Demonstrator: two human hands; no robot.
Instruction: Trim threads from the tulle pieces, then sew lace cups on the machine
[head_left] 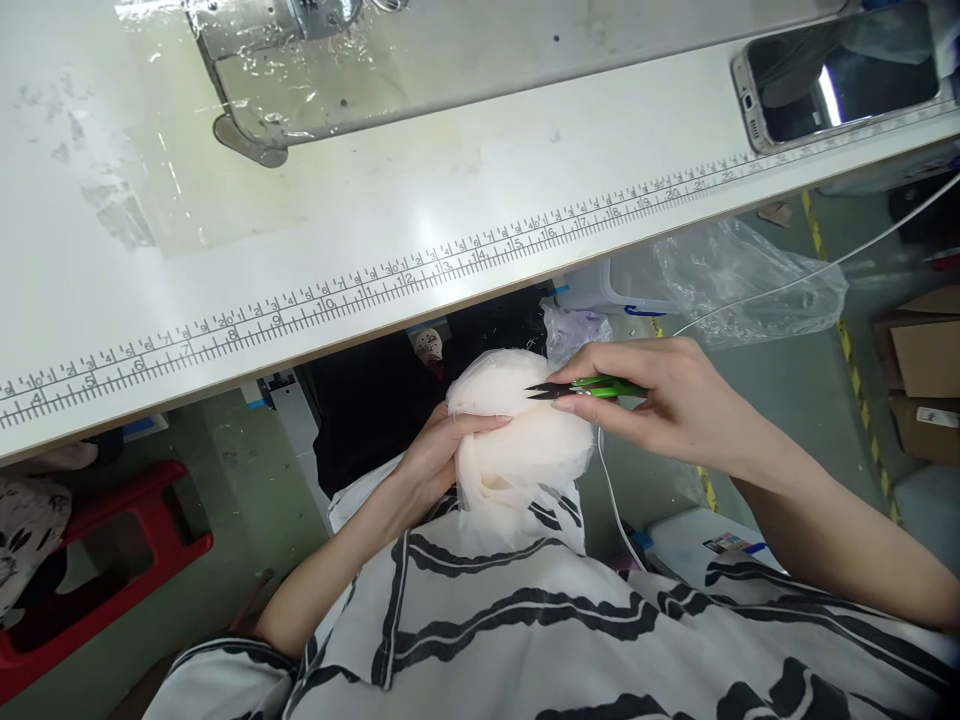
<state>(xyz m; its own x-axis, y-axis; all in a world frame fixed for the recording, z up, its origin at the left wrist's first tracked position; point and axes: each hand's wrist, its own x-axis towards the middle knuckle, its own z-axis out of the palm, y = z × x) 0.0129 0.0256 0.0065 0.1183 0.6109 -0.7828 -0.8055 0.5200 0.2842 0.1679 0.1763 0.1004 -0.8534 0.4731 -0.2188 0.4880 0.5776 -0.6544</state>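
A bundle of pale cream tulle fabric (pixel 525 450) sits over my lap, its sheer layers gathered into a rounded puff. My left hand (pixel 446 445) grips the bundle from the left, thumb lying on top and the other fingers hidden beneath. Between the thumb and fingers of my right hand (pixel 645 395) is a pair of green-handled thread snips (pixel 600 387). Their dark pointed blades reach left over the top of the tulle; whether they touch it I cannot tell.
Ahead is a white sewing table with a printed ruler edge (pixel 405 275). A smartphone (pixel 840 75) lies at its far right, and a plastic-covered machine base (pixel 300 60) at the back. A red stool (pixel 142 520) stands lower left; a clear plastic bag (pixel 757 285) and cardboard boxes (pixel 926 350) are right.
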